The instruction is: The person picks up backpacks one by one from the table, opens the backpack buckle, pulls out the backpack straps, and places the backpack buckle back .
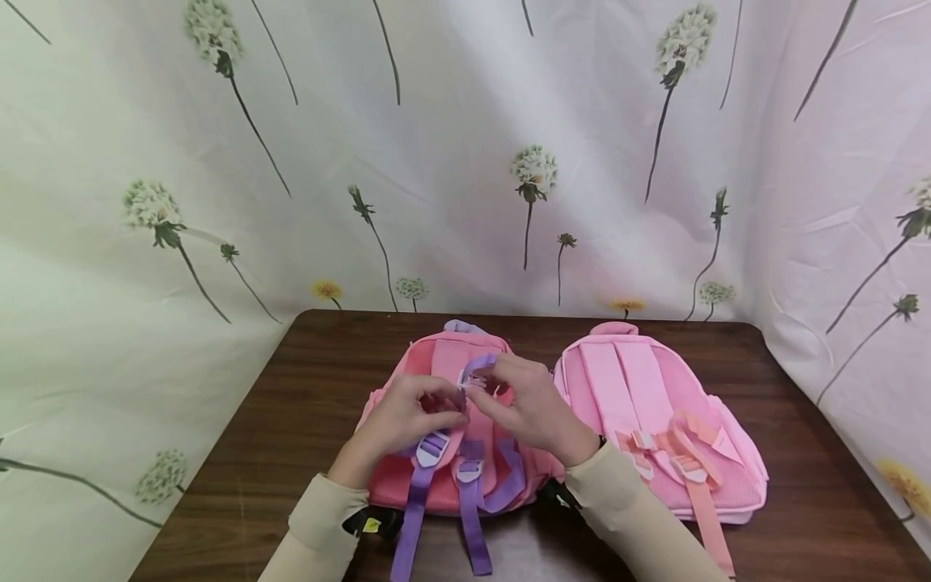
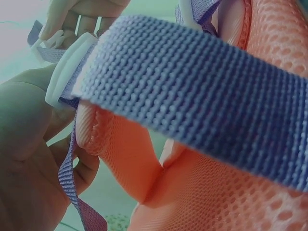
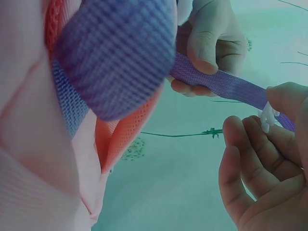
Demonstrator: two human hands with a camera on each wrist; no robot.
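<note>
A coral-pink backpack [image 1: 451, 349] lies back panel up on the table, with purple webbing straps. Over its middle, the left hand [image 1: 407, 414] pinches a purple strap [image 3: 219, 86] between thumb and fingers. The right hand [image 1: 529, 404] pinches a small white plastic buckle [image 3: 268, 116] farther along this strap, its other fingers loosely bent. Between the two hands the strap runs taut. Lower on the bag, white strap adjusters [image 1: 432, 449] carry purple strap ends that hang toward the near side. In the left wrist view, a wide purple strap [image 2: 192, 91] hides part of the left hand's work.
To the right lies a light-pink backpack [image 1: 676, 364] with peach straps [image 1: 705, 517] and white buckles. Both bags rest on a dark wood table [image 1: 269, 453]. A flower-printed cloth [image 1: 451, 162] hangs behind and along the sides.
</note>
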